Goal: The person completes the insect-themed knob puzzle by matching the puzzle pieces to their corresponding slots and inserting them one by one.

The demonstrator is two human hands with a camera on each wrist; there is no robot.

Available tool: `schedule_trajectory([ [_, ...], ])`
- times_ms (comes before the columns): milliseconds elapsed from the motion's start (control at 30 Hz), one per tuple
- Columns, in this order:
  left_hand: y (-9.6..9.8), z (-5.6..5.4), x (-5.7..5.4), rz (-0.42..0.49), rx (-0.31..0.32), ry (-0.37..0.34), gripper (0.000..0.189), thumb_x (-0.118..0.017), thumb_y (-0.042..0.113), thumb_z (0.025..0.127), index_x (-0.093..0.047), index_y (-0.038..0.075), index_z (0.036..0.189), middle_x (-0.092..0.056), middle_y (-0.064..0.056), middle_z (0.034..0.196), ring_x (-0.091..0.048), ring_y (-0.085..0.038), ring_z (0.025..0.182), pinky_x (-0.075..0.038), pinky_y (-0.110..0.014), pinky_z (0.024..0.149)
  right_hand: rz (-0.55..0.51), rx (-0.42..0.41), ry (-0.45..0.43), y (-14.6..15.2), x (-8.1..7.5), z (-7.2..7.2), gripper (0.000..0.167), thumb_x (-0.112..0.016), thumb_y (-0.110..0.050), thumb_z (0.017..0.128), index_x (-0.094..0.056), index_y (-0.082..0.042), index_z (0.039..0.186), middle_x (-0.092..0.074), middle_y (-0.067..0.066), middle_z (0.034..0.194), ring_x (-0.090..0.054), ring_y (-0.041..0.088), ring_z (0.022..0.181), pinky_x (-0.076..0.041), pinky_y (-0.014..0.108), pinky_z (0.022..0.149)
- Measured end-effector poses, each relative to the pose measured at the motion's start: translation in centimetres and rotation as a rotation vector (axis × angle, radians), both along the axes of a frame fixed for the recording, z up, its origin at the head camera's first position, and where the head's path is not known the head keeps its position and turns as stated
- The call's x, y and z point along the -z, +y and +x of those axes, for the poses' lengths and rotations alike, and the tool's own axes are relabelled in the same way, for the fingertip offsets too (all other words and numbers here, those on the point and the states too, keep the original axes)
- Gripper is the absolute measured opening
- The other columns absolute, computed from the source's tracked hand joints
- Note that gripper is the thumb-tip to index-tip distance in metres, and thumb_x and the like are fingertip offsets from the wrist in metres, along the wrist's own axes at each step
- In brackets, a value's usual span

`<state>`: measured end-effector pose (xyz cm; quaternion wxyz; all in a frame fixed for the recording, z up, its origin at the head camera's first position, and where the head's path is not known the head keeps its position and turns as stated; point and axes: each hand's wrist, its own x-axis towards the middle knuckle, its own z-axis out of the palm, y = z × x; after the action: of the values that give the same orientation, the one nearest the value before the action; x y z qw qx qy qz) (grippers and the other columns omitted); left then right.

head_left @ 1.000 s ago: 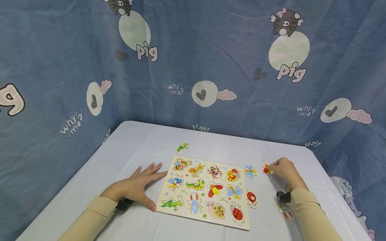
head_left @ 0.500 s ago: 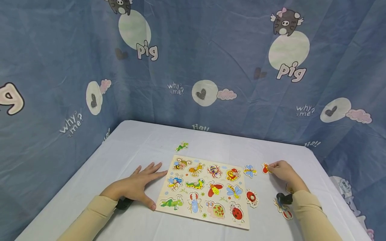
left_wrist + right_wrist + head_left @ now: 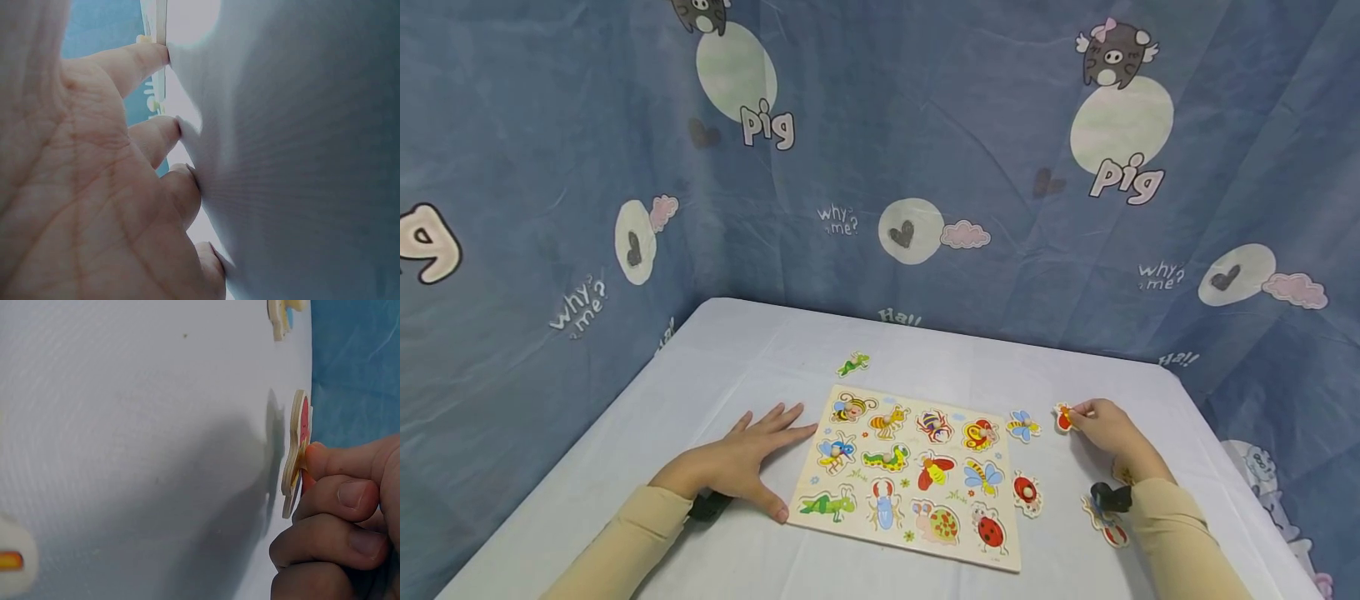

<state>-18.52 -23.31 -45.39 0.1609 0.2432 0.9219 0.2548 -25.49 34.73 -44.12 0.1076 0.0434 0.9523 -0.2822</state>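
My left hand (image 3: 741, 458) lies with fingers spread on the table, thumb and index fingertips at the left edge of a wooden puzzle board (image 3: 917, 546). In the left wrist view its fingertips (image 3: 170, 128) press on the white cloth. My right hand (image 3: 1105, 427) pinches a red-and-yellow insect puzzle piece (image 3: 1063, 418), right of the board. The right wrist view shows this piece (image 3: 297, 437) edge-on, raised over the cloth with its shadow beside it. A blue-winged bee piece (image 3: 1022, 427) and a ladybug piece (image 3: 1027, 493) lie between board and right hand.
A green grasshopper piece (image 3: 853, 364) lies beyond the board. A stag beetle piece (image 3: 1108, 525) and a partly hidden piece (image 3: 1122, 471) lie beside and under the right wrist. A blue printed curtain (image 3: 820, 167) hangs behind the white table (image 3: 737, 350).
My right hand has taken hold of the red-and-yellow insect piece and raised it slightly. The left hand has stayed put.
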Motion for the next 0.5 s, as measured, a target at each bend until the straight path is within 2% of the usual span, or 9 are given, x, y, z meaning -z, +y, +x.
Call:
schedule_trajectory([
  [200, 0.1, 0.1, -0.2, 0.001, -0.003, 0.001, 0.129, -0.100, 0.060, 0.061, -0.038, 0.023, 0.169, -0.014, -0.015, 0.182, -0.002, -0.049, 0.168, 0.004, -0.081, 0.126, -0.003, -0.015, 0.007, -0.4, -0.5, 0.2, 0.036, -0.056, -0.024, 0.109, -0.060, 0.010, 0.121, -0.063, 0.026, 0.115, -0.056, 0.032, 0.098, -0.046, 0.036, 0.080],
  [500, 0.0, 0.1, -0.1, 0.002, -0.004, 0.000, 0.129, -0.101, 0.059, 0.061, -0.039, 0.023, 0.168, -0.015, -0.016, 0.182, -0.003, -0.050, 0.167, 0.004, -0.081, 0.126, -0.039, -0.052, 0.001, -1.3, -1.0, 0.8, 0.037, -0.056, -0.027, 0.110, -0.059, 0.007, 0.124, -0.059, 0.037, 0.135, -0.060, 0.048, 0.121, -0.052, 0.059, 0.099],
])
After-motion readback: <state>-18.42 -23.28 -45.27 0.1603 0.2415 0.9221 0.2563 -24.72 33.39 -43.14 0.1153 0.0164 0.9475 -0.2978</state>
